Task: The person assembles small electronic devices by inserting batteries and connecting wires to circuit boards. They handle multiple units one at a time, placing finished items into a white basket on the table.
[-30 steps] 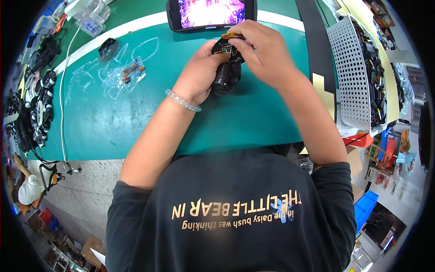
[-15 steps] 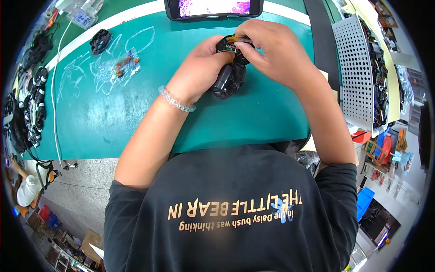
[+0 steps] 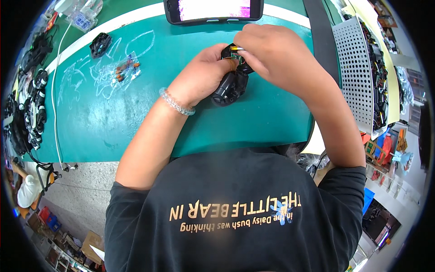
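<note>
My left hand (image 3: 202,75) is closed around a black plastic device (image 3: 230,88), thumb pressed near its opened upper end. A small green circuit board (image 3: 235,55) shows inside that end. The lower part is rounded and glossy and rests over the mat. From the right, my right hand (image 3: 280,56) pinches a thin metallic tool (image 3: 239,48), its yellowish tip at the board's upper edge. Most of the tool is hidden by my fingers, so its exact kind cannot be made out.
On the green mat (image 3: 131,122) lie a small black housing part (image 3: 100,45) and a clear bag (image 3: 127,69) of orange-brown pieces. A phone (image 3: 214,10) stands at the back. Bundled black cables (image 3: 36,104) line the left; a perforated white bin (image 3: 358,72) stands right. Another person (image 3: 29,190) is at far left.
Both hands and the black device have shifted slightly toward me and right. My right hand has turned, its fingers more curled, and the tool tip remains at the board.
</note>
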{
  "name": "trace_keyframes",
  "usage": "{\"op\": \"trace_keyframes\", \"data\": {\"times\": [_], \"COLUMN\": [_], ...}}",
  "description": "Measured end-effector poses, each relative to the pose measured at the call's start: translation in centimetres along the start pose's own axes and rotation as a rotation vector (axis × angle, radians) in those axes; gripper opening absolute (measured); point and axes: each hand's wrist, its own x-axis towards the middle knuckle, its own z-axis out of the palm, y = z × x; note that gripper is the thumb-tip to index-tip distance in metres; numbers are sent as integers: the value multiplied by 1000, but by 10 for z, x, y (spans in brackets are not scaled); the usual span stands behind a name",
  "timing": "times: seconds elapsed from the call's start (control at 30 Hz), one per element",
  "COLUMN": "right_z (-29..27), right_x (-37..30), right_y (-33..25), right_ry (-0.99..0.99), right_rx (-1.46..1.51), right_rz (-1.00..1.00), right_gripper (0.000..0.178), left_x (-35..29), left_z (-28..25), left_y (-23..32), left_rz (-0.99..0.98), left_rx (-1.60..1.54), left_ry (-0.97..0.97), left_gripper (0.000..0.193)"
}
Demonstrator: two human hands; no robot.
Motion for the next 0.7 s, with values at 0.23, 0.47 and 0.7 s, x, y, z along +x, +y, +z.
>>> {"op": "trace_keyframes", "data": {"times": [0.23,0.47,0.7], "right_z": [-1,-4,-18], "right_x": [-3,-2,7], "right_y": [0,6,10], "right_ry": [-17,-54,-174], "right_rx": [52,140,271], "right_rz": [41,55,36], "right_gripper": [13,12,6], "left_x": [1,-1,-1], "left_z": [-3,-4,-9], "left_y": [0,3,5], "left_rz": [-35,-49,-71], "left_rx": [-1,-78,-138], "left_ry": [-20,-53,-104], "left_gripper": [27,29,28]}}
